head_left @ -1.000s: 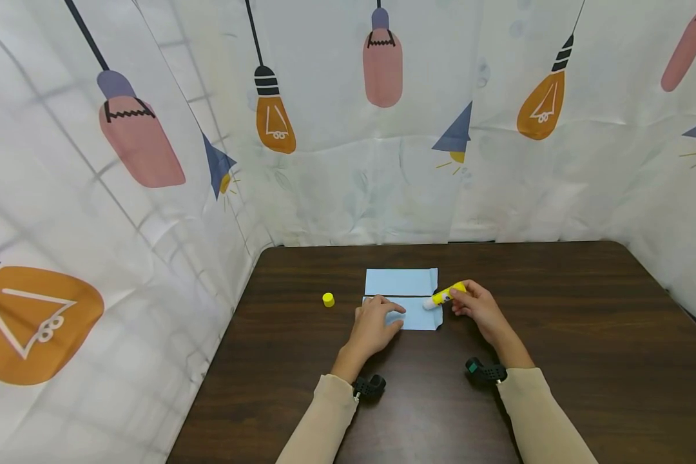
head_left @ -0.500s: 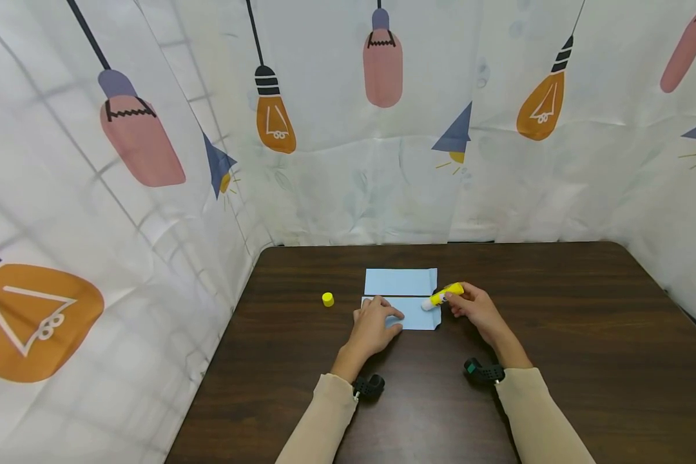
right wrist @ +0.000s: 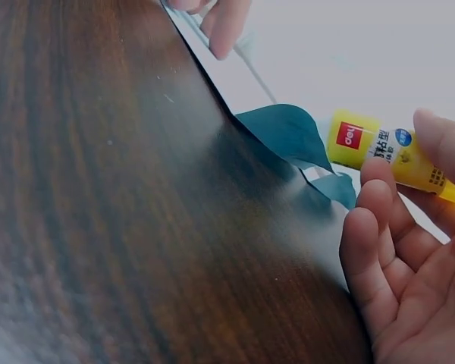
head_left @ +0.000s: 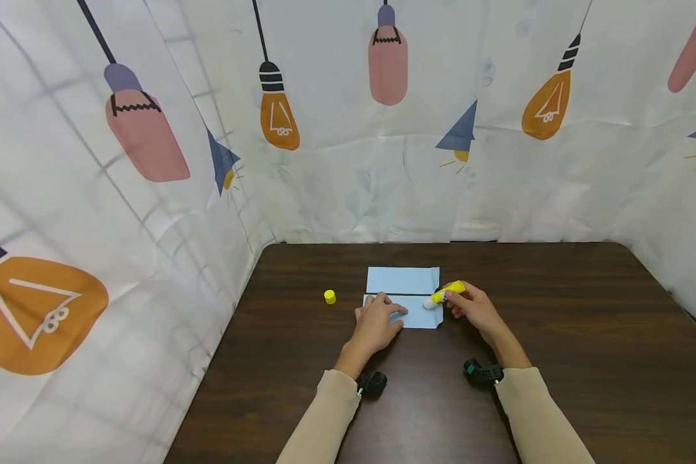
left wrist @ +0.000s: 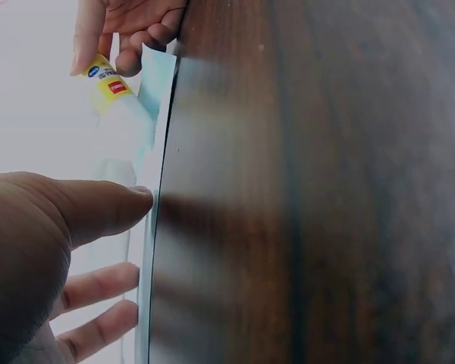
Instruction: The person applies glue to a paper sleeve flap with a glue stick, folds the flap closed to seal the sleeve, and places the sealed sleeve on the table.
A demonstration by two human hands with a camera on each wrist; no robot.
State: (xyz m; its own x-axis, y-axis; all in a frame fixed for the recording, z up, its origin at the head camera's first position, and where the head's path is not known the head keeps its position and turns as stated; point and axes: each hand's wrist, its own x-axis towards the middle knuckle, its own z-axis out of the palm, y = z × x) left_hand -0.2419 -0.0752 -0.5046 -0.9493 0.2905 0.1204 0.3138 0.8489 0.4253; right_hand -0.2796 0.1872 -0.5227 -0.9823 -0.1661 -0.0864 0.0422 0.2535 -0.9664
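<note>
A sheet of light blue paper [head_left: 414, 319] lies flat, with a dark line dividing it from a second blue panel [head_left: 402, 280] behind it. My left hand [head_left: 376, 322] rests on the left part of the nearer panel, fingers spread, thumb at the near edge. Between its thumb and fingers my right hand [head_left: 480, 314] pinches a yellow glue stick [head_left: 445, 294]. The white tip of the stick meets the nearer panel near its right end; whether it presses is hard to tell. A narrow flap [right wrist: 288, 133] curls up at that end in the right wrist view.
The yellow glue stick cap [head_left: 329, 297] stands on the dark wooden table [head_left: 586, 341], left of the paper. A patterned white curtain [head_left: 336, 180] hangs beyond the back edge and along the left side. Black bands [head_left: 483, 372] sit at both wrists.
The head view has shifted slightly. Both hands, the glue stick and the blue paper keep nearly the same places relative to each other.
</note>
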